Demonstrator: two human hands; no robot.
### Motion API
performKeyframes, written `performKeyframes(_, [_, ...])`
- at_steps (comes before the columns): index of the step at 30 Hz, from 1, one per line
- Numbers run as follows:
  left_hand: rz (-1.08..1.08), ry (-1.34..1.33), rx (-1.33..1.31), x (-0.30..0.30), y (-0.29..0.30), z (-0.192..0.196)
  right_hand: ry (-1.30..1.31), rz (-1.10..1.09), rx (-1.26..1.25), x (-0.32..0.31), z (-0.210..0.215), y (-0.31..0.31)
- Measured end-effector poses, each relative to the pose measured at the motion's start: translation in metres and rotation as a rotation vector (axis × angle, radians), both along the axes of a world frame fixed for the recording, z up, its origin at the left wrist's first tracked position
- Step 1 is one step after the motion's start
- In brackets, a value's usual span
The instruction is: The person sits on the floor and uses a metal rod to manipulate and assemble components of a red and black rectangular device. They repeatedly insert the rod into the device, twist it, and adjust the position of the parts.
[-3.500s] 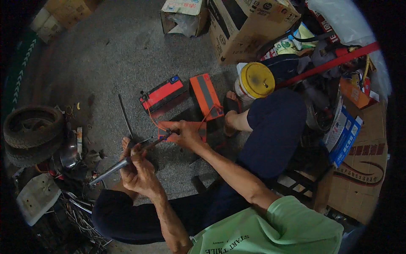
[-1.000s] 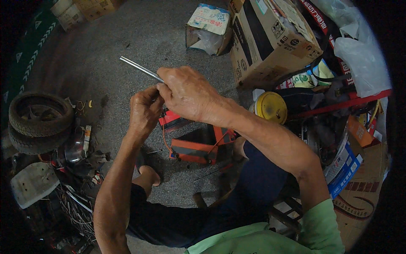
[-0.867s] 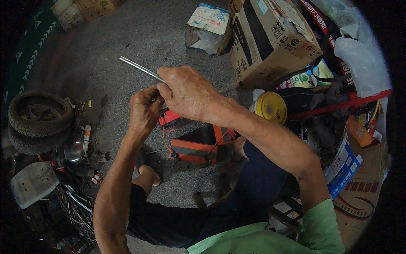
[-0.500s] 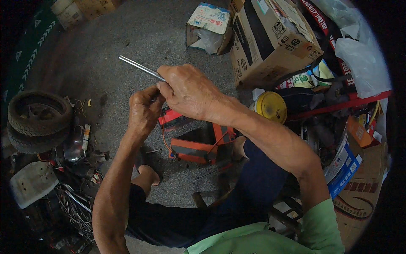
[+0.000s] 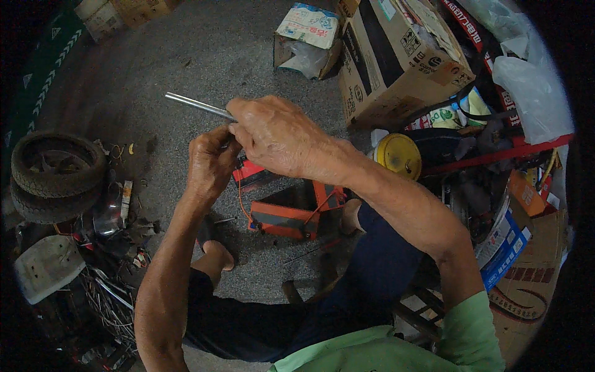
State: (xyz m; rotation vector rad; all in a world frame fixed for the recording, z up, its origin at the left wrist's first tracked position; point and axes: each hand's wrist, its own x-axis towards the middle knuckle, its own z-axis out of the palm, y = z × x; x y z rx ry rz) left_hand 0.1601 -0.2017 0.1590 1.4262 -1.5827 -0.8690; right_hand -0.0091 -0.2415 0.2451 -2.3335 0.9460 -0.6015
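A slim silver metal rod (image 5: 197, 105) sticks out of my right hand (image 5: 276, 133), its free end towards the far left. The fingers of my right hand are wrapped round the rod. Just below it, my left hand (image 5: 211, 160) is closed in a pinch against the right one; what lies between its fingertips is hidden. Beneath both hands, on the floor between my feet, are an orange-and-black block-shaped battery (image 5: 285, 218) and a red-and-black one (image 5: 255, 173), partly covered by my hands. An orange wire (image 5: 242, 199) runs between them.
Stacked small tyres (image 5: 59, 180) and a heap of metal scraps (image 5: 111, 304) lie at left. A large cardboard box (image 5: 403, 68), a small open box (image 5: 307, 43), a yellow round lid (image 5: 398, 156) and a red bar (image 5: 496, 155) crowd the right. A thin screwdriver-like piece (image 5: 226, 220) lies near my left foot.
The rod's free end has swung slightly left and down, and it lies a little flatter. My right hand has turned slightly; my left hand stays almost in place.
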Motion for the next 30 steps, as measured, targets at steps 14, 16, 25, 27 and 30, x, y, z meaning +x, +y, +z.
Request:
performKeyframes(14, [-0.029, -0.284, 0.014, 0.018, -0.003, -0.038, 0.07, 0.027, -0.118, 0.014, 0.0, -0.001])
performKeyframes(16, [-0.017, -0.447, 0.064, 0.037, -0.003, -0.07, 0.013, 0.046, -0.226, 0.021, -0.009, 0.003])
performKeyframes(25, [0.334, -0.271, -0.05, 0.008, 0.003, -0.149, -0.012, 0.034, -0.12, 0.009, -0.006, -0.01])
performKeyframes(27, [0.355, -0.33, -0.078, 0.008, 0.003, -0.157, 0.026, 0.037, -0.09, 0.01, -0.005, -0.012])
performKeyframes(30, [0.348, -0.344, -0.038, -0.001, 0.003, -0.155, 0.038, 0.039, -0.112, 0.007, -0.007, -0.012])
